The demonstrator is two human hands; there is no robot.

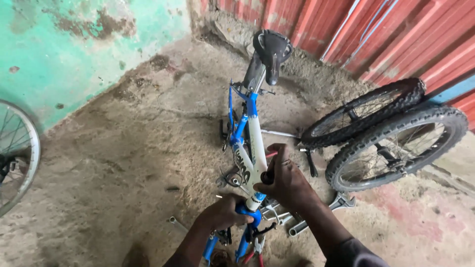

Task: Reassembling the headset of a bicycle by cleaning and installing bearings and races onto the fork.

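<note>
- Looking down through the head cam, I've got a blue and white bike frame (pixel 251 143) standing roughly upright in the middle of the view. I'll use it as the landmark for everything else.
- My left hand (pixel 225 212) is wrapped around the lower blue part of the frame, fingers closed on the tube.
- My right hand (pixel 283 178) sits just to the right of the frame's white tube, curled shut around a small dark tool handle (pixel 267 177) that's pressed against the tube. Can't tell exactly what kind of tool it is.
- The black saddle (pixel 271 49) sits at the far end of the frame, nose pointing back toward me.
- Right of the frame, two knobby-tyred wheels (pixel 391 133) lean against a red corrugated wall (pixel 396 34), one overlapping the other.
- On the ground just right of the frame's near end, below my right hand, lie a few silver wrenches (pixel 316 215).
- Red-handled pliers (pixel 256 249) are on the ground right at the near foot of the frame.
- Another wrench (pixel 177 223) lies just left of the frame, near my left forearm.
- Well off to the left of the frame, a thin-rimmed spoked wheel (pixel 17 153) pokes in at the edge of the view, in front of a green painted wall (pixel 64 54).
- It's all sitting on a rough, dirty concrete floor (pixel 133 148).
</note>
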